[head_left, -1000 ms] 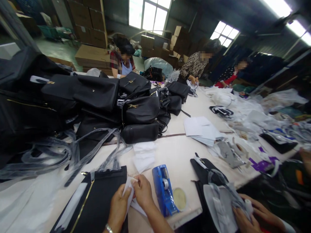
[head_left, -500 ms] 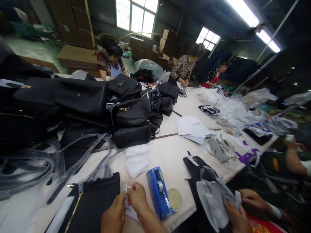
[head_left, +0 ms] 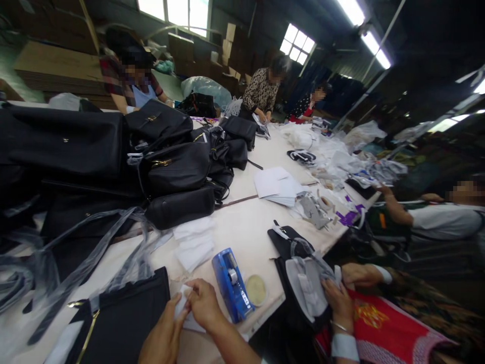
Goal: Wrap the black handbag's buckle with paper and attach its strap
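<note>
Both of my hands pinch one small white folded paper piece [head_left: 182,309] at the near edge of the table. My left hand [head_left: 163,334] holds its left side, my right hand [head_left: 204,304] its right side, fingertips touching. Just left of them lies a flat black bag panel [head_left: 121,323] with a gold zip. A blue tape dispenser [head_left: 230,284] sits right of my right hand, with a round yellowish tape roll [head_left: 256,290] beside it. A stack of white paper sheets [head_left: 194,243] lies a little further out.
A heap of black handbags [head_left: 166,167] and clear plastic wrap [head_left: 76,258] fills the left of the table [head_left: 246,227]. A neighbour's hands [head_left: 341,298] work on a black bag to my right. Other people sit at the far end and right side. White sheets [head_left: 276,184] lie mid-table.
The view has swung to the right, so everything has shifted left in the picture. My hands stay closed on the white paper piece; the neighbour's hands have moved in on their bag.
</note>
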